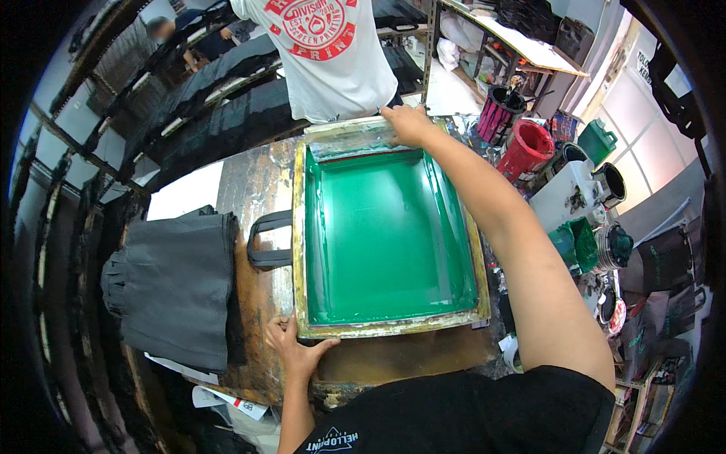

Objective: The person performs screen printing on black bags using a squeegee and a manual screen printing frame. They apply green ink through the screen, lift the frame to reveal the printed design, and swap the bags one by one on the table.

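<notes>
A screen printing frame [300, 250] with a worn wooden rim lies on the table before me, its mesh coated in wet green ink [378, 234]. Across its far end rests a wide squeegee [348, 138], and my right hand [408, 125] is closed over the right part of it, arm stretched along the frame's right side. My left hand [291, 346] grips the frame's near left corner, thumb against the near edge and fingers curled at the side. From under the frame's left side sticks out the black handle of a bag [265, 240]; the rest is hidden.
A stack of dark fabric bags [178, 280] lies on the left of the wooden table [257, 170]. Ink containers, including a red bucket [527, 147] and a white jug [571, 193], crowd the right. Racks [181, 106] line the left; a person in a white shirt [329, 64] stands beyond.
</notes>
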`<action>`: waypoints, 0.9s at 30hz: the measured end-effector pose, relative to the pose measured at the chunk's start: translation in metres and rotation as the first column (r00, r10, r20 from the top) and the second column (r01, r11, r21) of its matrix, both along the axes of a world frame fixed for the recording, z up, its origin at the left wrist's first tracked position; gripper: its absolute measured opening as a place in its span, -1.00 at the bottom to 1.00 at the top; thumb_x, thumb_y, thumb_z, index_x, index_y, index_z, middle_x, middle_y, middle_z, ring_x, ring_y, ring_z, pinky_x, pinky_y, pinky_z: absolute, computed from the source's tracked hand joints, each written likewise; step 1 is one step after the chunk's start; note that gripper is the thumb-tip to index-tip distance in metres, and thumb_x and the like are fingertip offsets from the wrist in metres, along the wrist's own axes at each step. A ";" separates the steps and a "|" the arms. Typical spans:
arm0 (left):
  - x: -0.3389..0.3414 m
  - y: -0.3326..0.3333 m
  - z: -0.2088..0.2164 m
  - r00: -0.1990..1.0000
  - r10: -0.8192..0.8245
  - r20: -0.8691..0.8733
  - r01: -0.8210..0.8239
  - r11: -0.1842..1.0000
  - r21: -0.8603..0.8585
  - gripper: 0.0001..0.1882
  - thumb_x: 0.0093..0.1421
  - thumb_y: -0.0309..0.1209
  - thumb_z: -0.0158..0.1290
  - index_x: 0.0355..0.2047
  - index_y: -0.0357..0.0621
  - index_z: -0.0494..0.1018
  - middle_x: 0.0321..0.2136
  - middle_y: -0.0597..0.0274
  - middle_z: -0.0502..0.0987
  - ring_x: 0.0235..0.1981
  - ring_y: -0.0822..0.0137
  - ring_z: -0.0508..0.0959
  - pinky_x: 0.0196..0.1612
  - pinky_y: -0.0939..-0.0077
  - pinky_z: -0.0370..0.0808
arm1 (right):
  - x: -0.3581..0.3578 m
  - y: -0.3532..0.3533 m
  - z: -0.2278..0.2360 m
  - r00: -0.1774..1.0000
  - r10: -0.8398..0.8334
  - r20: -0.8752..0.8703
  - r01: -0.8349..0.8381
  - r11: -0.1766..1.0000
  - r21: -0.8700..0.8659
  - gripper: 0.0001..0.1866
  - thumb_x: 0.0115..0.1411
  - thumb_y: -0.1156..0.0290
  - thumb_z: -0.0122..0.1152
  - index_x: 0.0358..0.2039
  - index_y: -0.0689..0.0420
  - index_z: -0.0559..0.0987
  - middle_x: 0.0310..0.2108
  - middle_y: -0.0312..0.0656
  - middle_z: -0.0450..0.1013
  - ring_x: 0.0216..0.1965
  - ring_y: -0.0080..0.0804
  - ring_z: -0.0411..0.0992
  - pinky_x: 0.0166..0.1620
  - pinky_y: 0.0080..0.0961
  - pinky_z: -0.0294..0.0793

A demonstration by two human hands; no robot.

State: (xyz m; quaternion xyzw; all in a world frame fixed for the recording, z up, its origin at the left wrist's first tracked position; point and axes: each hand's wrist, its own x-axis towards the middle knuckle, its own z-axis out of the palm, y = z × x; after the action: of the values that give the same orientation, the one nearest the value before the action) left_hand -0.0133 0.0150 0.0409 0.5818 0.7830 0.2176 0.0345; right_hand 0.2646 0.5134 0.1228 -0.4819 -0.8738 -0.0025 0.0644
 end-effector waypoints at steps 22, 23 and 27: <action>0.032 0.418 0.047 0.878 -0.223 -0.424 0.376 0.869 0.322 -0.12 0.02 0.50 0.15 -0.34 -0.23 0.64 -0.33 0.08 0.62 -0.21 0.07 0.60 -0.08 0.15 0.49 | -0.001 -0.056 -0.032 1.000 0.000 -0.030 0.013 0.898 0.439 -0.54 0.12 0.41 0.34 0.07 0.00 0.53 -0.16 -0.22 0.49 -0.03 -0.20 0.45 0.05 -0.13 0.37; 0.033 0.416 0.048 0.877 -0.225 -0.424 0.385 0.857 0.342 -0.12 0.02 0.50 0.15 -0.35 -0.24 0.64 -0.35 0.07 0.62 -0.21 0.06 0.61 -0.07 0.16 0.50 | 0.000 -0.056 -0.034 1.000 -0.012 -0.018 0.018 0.898 0.439 -0.56 0.12 0.40 0.34 0.05 -0.01 0.52 -0.16 -0.22 0.49 -0.03 -0.21 0.46 0.03 -0.14 0.36; 0.033 0.393 0.045 0.864 -0.197 -0.463 0.400 0.827 0.395 -0.16 0.01 0.48 0.18 -0.42 -0.22 0.62 -0.40 0.09 0.60 -0.27 0.09 0.60 -0.15 0.17 0.50 | -0.001 -0.077 -0.037 0.999 -0.035 0.012 0.026 0.885 0.465 -0.68 0.19 0.40 0.27 -0.03 -0.04 0.52 -0.18 -0.25 0.50 -0.08 -0.24 0.47 -0.02 -0.18 0.36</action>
State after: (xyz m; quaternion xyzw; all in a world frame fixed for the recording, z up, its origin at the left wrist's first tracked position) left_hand 0.0202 0.4081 0.0858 0.7214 0.5912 0.2711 -0.2378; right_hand 0.2637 0.4367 0.0858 -0.4661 -0.8407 -0.2176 0.1693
